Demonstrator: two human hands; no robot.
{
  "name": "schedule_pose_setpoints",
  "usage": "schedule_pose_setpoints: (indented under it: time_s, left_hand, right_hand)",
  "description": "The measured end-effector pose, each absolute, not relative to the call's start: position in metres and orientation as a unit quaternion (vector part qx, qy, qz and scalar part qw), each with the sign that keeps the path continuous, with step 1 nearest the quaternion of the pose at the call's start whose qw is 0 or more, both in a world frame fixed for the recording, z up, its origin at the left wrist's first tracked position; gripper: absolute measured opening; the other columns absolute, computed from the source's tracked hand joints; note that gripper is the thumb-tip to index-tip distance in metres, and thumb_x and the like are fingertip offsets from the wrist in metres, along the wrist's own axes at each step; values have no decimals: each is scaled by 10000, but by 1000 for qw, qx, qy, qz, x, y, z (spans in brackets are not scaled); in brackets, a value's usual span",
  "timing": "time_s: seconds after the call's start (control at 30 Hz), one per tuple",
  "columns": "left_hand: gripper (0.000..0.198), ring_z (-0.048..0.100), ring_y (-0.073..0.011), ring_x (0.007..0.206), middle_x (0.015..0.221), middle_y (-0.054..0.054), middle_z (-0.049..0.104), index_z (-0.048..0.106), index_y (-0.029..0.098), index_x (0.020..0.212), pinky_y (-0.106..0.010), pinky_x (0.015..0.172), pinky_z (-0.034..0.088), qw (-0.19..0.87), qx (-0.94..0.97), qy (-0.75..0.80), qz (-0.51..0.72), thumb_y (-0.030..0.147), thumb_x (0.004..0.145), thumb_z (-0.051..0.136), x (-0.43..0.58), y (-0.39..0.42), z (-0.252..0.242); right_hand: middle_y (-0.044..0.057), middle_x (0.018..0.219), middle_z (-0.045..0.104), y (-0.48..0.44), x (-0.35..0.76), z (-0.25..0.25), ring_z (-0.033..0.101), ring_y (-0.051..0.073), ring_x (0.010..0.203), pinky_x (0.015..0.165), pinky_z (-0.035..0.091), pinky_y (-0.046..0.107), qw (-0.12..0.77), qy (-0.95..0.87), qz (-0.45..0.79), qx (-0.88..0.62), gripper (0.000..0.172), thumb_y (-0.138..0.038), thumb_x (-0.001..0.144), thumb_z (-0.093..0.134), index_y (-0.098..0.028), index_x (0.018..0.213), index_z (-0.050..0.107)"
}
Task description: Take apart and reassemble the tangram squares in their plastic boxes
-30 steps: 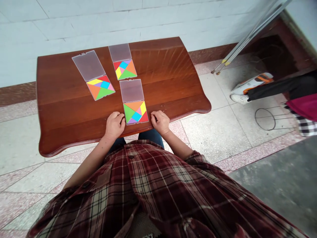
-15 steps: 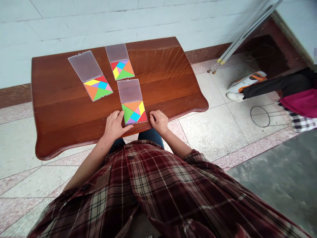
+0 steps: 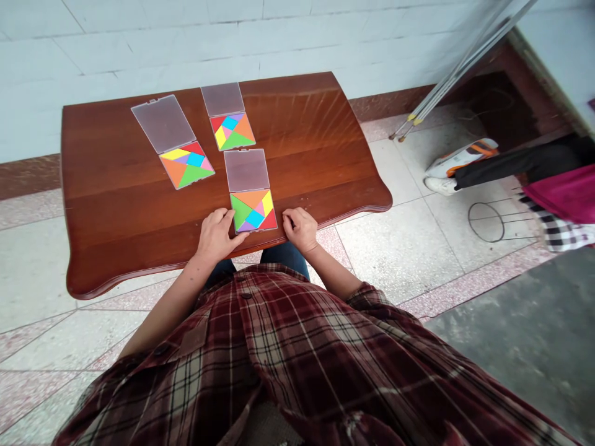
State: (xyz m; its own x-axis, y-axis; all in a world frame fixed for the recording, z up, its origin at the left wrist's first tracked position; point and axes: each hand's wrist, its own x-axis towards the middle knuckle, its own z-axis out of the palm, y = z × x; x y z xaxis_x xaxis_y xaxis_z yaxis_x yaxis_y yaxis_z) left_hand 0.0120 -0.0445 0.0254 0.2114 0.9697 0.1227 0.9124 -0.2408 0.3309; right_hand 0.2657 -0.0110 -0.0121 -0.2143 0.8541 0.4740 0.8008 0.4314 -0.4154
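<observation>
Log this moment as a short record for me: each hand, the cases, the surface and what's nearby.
Left hand: open, fingers at the near case's left edge, thumb at its near edge
Right hand: loosely curled by the table's front edge, right of that case and apart from it
Near case: open, lid folded back, coloured pieces filling the tray
Other cases: left case and back case, both open with pieces inside
Surface: brown table
Nearby: another person's leg at right
</observation>
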Motion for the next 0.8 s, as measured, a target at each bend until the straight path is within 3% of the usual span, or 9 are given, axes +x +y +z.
schedule_pose_setpoints:
  time_s: [0.8]
  left_hand:
    - [513, 543, -315, 1099, 1181, -152, 585, 559, 142, 1226, -460, 961, 443, 117, 765, 613, 161, 476, 838, 586, 15, -47, 28]
  right_hand:
    - [49, 792, 681, -12, 268, -16, 614, 157, 749, 709, 461, 264, 344, -774, 26, -530, 225, -239, 924, 459, -205, 860, 672]
